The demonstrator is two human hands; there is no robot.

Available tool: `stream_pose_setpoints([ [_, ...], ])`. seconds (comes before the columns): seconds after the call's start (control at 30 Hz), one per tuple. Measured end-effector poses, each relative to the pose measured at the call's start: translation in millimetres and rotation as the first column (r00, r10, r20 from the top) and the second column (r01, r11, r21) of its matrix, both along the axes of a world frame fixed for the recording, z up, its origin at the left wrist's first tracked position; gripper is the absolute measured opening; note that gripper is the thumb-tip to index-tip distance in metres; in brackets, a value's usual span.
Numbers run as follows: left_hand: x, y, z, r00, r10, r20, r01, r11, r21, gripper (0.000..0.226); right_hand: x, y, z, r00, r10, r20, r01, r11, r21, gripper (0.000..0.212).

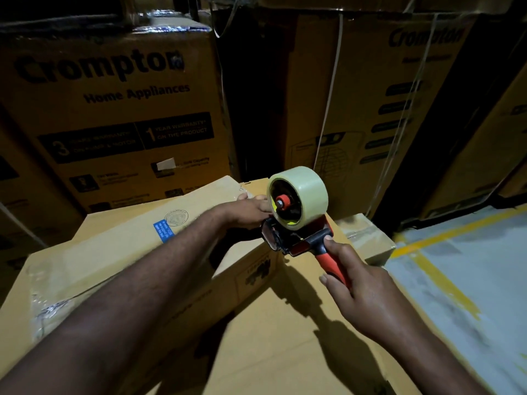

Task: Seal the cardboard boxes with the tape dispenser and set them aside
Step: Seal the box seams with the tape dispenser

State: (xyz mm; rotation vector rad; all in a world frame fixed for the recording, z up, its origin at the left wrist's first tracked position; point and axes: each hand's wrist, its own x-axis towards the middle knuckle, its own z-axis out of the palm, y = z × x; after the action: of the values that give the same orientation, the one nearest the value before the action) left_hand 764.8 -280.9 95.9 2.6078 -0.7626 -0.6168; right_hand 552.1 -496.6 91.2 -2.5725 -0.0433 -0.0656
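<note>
A red and black tape dispenser [299,223] with a clear tape roll [298,196] is held above the boxes. My right hand [359,289] grips its red handle from below right. My left hand [248,210] reaches across a raised brown cardboard box [119,252] and holds its far right corner, just behind the dispenser's front end. That box has a blue sticker and clear tape on its near left side. It sits on a lower, wider cardboard box [279,337].
Tall printed appliance cartons [114,109] stand stacked close behind and to the right [385,109], bound with white straps. A small taped box [368,238] lies at the right of the lower one. Grey floor with yellow lines [445,280] shows at right.
</note>
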Motion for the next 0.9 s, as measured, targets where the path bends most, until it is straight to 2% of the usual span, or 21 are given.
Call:
stream_pose_setpoints([
  [0.17,-2.4,-7.0,-10.0,0.992,-0.020,0.122,0.017,0.999,0.028,0.027,-15.9,-12.0,-8.6,0.999,-0.027,-0.018,0.028,0.999,0.017,0.058],
  [0.3,-3.6,-5.4,-15.8,0.981,-0.003,0.195,-0.008,0.998,0.055,0.043,-25.9,-15.0,-24.1,0.997,-0.051,-0.056,0.055,0.996,0.075,0.058],
  [0.37,-6.9,-10.3,-16.9,0.978,-0.011,0.209,-0.007,0.996,0.085,0.043,-25.4,-13.5,-32.0,0.998,-0.046,-0.044,0.049,0.995,0.084,0.058],
  [0.47,-9.0,-15.9,-6.9,0.994,-0.046,0.100,0.035,0.993,0.113,0.048,-24.1,-16.5,-39.2,0.999,-0.042,-0.032,0.045,0.996,0.080,0.059],
  [0.53,-10.2,-15.2,6.3,0.997,-0.066,-0.046,0.069,0.995,0.067,0.050,-23.0,-21.4,-42.6,0.998,-0.037,-0.043,0.040,0.997,0.071,0.059],
  [0.63,-25.6,-14.7,20.4,0.981,-0.045,-0.189,0.044,0.999,-0.011,0.059,-18.1,-22.3,-44.6,0.999,-0.008,-0.048,0.011,0.998,0.059,0.060],
  [0.73,-43.1,-15.2,22.0,0.952,-0.056,-0.300,0.050,0.998,-0.027,0.036,-6.1,-23.4,-49.0,0.998,0.032,-0.057,-0.029,0.998,0.061,0.063],
  [0.8,-45.7,-12.7,21.4,0.967,-0.013,-0.255,0.012,1.000,-0.008,0.025,1.8,-25.0,-51.3,0.996,0.058,-0.064,-0.055,0.997,0.054,0.065],
  [0.9,-39.1,-7.3,10.7,0.992,-0.076,-0.097,0.081,0.996,0.043,0.048,5.1,-25.2,-52.2,0.996,0.077,-0.047,-0.075,0.996,0.051,0.066],
])
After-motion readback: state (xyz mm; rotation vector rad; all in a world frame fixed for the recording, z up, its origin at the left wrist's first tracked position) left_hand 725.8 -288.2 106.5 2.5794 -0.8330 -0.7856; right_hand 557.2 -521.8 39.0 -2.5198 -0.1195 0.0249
